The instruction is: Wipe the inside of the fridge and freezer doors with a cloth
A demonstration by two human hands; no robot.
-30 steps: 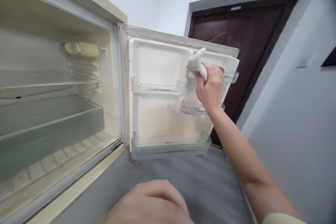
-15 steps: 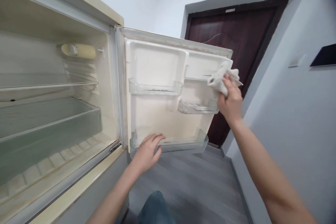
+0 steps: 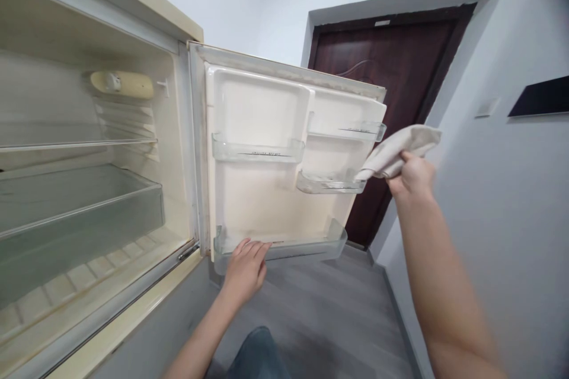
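Cloth (image 3: 400,148) is in your right hand (image 3: 413,176), thumb and fingers clamped on its near edge. Its long axis slants down-left, the low end by the small bin (image 3: 331,183) at the fridge door's (image 3: 258,201) free edge; can't tell if touching. Your left hand (image 3: 246,263): fingers loosely curled, unclenched, over the bottom bin's (image 3: 306,250) rim, well apart from the cloth.

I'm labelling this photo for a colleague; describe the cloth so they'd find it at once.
Start at the open fridge door and follow it to its free edge. Just there, the right hand holds the cloth. Unlike the clear bin beside it, the cloth is off-white, opaque and loosely folded.
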